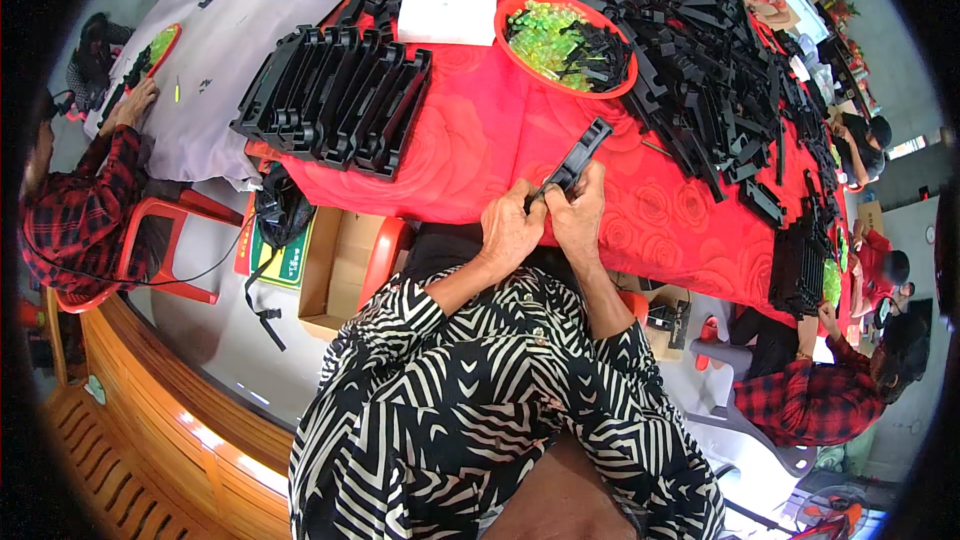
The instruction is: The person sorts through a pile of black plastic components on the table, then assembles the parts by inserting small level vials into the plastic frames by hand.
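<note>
A long black plastic part (580,154) is held up at a slant over the table's near edge, its far end pointing away to the right. My left hand (514,225) is closed on its near end. Beside it my right hand (577,210) also grips the part, thumb along its side. The fingers cover the near end, so I cannot see what they do there. Beyond my hands stands a red-rimmed basin (628,80) with yellow-green small pieces and thin black pieces in it. To the left, a row of similar black parts (335,95) is stacked side by side.
A red rose-patterned cloth (470,140) covers the table. A big heap of black parts (710,60) spreads over its right side. A white box-like block (446,10) stands at the back. Several people sit around, including one in a checked shirt (80,210) at left. An open carton (345,260) is below.
</note>
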Motion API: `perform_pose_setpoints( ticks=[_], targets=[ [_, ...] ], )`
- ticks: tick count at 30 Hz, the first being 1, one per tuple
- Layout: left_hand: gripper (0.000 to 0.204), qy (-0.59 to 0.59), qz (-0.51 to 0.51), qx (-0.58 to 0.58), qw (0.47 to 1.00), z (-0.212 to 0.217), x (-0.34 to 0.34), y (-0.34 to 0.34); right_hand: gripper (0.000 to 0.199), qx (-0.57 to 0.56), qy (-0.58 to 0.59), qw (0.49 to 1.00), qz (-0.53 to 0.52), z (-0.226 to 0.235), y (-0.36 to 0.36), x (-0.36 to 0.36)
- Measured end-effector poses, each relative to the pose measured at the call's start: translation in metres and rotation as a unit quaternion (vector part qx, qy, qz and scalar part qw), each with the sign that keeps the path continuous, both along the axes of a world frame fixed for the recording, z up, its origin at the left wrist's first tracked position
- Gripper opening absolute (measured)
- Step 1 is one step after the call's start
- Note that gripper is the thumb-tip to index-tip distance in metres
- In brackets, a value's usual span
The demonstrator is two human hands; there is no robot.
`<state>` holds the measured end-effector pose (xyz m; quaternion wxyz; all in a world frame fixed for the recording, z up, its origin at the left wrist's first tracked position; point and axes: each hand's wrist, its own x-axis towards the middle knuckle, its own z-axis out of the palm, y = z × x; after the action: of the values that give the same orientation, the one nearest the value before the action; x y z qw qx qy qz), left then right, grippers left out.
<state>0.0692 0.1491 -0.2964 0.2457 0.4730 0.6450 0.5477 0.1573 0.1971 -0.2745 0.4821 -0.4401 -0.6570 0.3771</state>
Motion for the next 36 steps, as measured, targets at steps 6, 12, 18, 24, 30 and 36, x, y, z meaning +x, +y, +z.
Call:
perform_pose_setpoints(
  ticks=[6,12,18,24,30,36],
  targets=[
    [0.014,0.012,0.015,-0.008,1.000,-0.004,-0.001,0.000,0.023,-0.031,0.013,0.999,0.010,-0.009,0.005,0.000],
    [0.013,0.019,0.014,-0.002,1.000,-0.006,0.002,0.003,0.019,-0.051,0.063,0.995,0.052,-0.009,0.016,0.007],
    [0.012,0.036,0.025,0.001,0.999,-0.004,0.000,0.001,0.014,-0.050,0.069,0.996,0.032,-0.011,0.017,0.003],
    [0.011,0.015,0.025,0.003,1.000,-0.002,0.000,-0.001,0.014,-0.050,0.070,0.996,0.030,-0.009,0.012,0.002],
    [0.013,-0.012,-0.010,-0.076,0.997,0.001,-0.001,0.001,0.014,-0.057,0.072,0.996,0.009,-0.011,0.011,0.004],
    [0.011,-0.030,-0.055,0.006,0.998,-0.004,-0.002,0.004,0.014,-0.012,0.086,0.996,0.018,0.003,0.008,0.003]
  ],
)
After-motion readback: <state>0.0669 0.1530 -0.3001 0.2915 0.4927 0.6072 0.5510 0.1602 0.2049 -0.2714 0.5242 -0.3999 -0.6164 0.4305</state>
